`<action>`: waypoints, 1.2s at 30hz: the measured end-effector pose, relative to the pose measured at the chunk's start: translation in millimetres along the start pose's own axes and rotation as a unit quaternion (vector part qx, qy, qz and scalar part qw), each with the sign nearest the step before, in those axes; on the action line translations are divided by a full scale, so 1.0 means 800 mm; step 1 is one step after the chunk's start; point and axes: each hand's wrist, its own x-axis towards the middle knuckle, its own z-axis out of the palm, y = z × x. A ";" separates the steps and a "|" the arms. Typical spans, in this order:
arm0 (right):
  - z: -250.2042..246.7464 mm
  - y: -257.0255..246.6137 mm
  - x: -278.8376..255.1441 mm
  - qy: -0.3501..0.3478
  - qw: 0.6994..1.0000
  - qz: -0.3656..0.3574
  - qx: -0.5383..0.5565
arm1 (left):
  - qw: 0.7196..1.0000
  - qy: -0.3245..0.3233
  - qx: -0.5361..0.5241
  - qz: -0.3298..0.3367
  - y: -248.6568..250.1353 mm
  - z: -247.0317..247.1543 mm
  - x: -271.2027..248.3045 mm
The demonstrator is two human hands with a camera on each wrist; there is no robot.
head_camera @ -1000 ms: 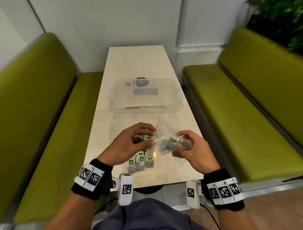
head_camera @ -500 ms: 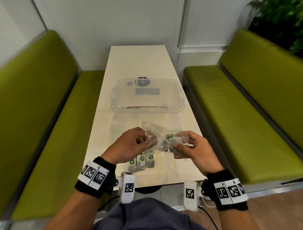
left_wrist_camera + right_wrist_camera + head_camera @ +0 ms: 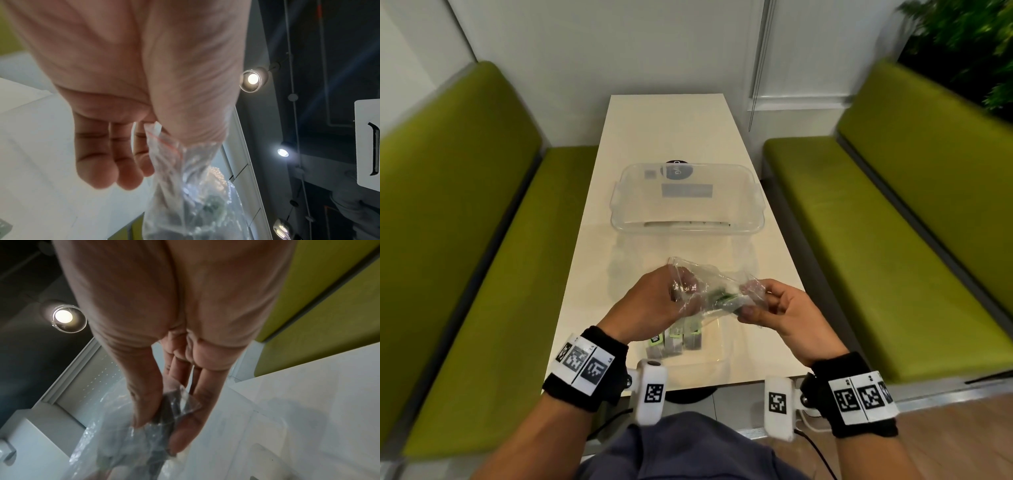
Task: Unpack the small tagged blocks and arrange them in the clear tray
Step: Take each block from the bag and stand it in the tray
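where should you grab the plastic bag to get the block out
Pinch the plastic bag at its zip-seal end with the red line, coming from the left, as the left hand does. The tagged block sits at the opposite end, where the right hand pinches it through the film, so the mouth can probably be pulled open.

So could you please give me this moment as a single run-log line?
step: unpacking | left hand: pinches plastic bag | right hand: grips block through bag | blocks on table: three | clear tray: no blocks
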 end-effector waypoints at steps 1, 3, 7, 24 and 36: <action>0.000 -0.001 -0.001 -0.008 1.000 0.000 -0.012 | 1.000 0.015 -0.005 0.011 0.002 0.001 -0.001; 0.000 -0.004 -0.001 -0.018 0.999 -0.001 -0.033 | 0.998 0.042 -0.031 0.033 0.004 0.003 -0.003; 0.000 -0.008 0.000 -0.015 0.998 -0.012 -0.055 | 0.995 0.024 -0.074 0.059 0.000 0.006 -0.001; 0.018 -0.010 0.009 0.062 0.990 -0.056 -0.118 | 0.991 0.007 -0.104 0.084 0.018 0.016 -0.008; 0.002 -0.003 0.010 0.098 0.995 -0.027 -0.016 | 0.986 0.083 -0.144 0.014 -0.014 0.023 0.011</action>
